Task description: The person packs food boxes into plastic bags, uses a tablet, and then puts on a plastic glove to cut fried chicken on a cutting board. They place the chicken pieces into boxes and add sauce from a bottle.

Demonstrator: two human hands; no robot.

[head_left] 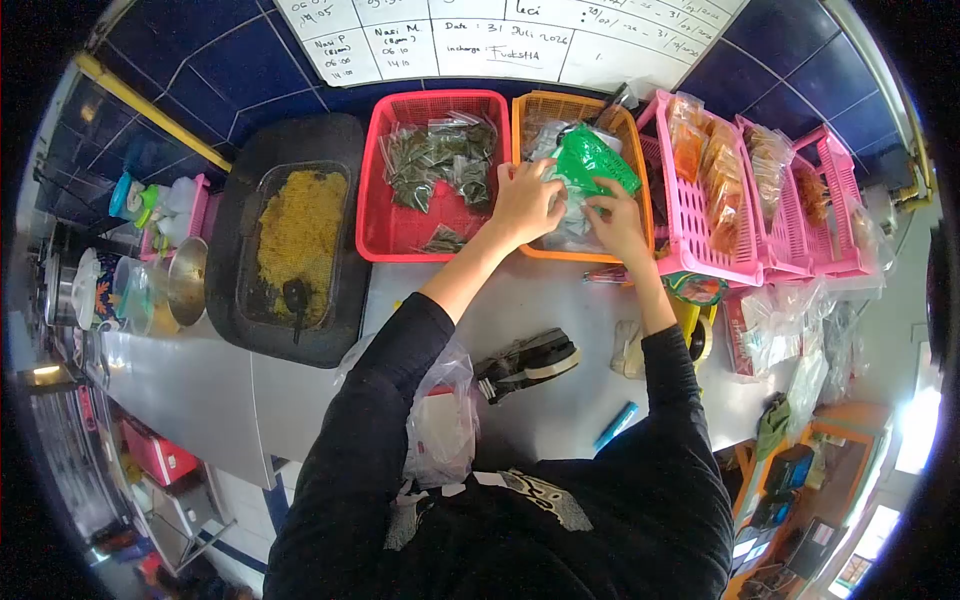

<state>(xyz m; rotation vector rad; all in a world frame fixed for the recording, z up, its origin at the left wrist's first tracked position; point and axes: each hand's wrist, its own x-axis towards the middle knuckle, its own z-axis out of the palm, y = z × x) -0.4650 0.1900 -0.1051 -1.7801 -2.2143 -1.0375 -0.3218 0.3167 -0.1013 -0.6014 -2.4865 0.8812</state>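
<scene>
Two arms in black sleeves stretch forward over the steel counter point(560, 300), both hands meeting at the orange basket point(527, 110). From the head camera, the left arm runs up diagonally from the lower left, elbow bent, forearm bare from the pushed-up cuff to the wrist. The left hand point(523, 203) lies palm down on the near left part of the basket, fingers curled over the clear packets point(560, 225) heaped inside and touching the left edge of a green packet point(592, 160). The right arm rises more steeply, its wrist bent inward. The right hand point(617, 222) pinches the lower edge of that green packet between thumb and fingers, so the packet sits on top of the heap in the basket, gripped by the right hand and steadied by the left.

Just left of the orange basket stands a red basket point(383, 235) with bags of dark green leaves point(440, 160). Further left a black tray point(345, 330) holds yellow crumbs with a dark scoop point(296, 296) in them. To the right, pink racks point(700, 260) hold orange-filled bags. Near the person's chest lie a tape dispenser point(528, 362) and a blue marker point(615, 426).
</scene>
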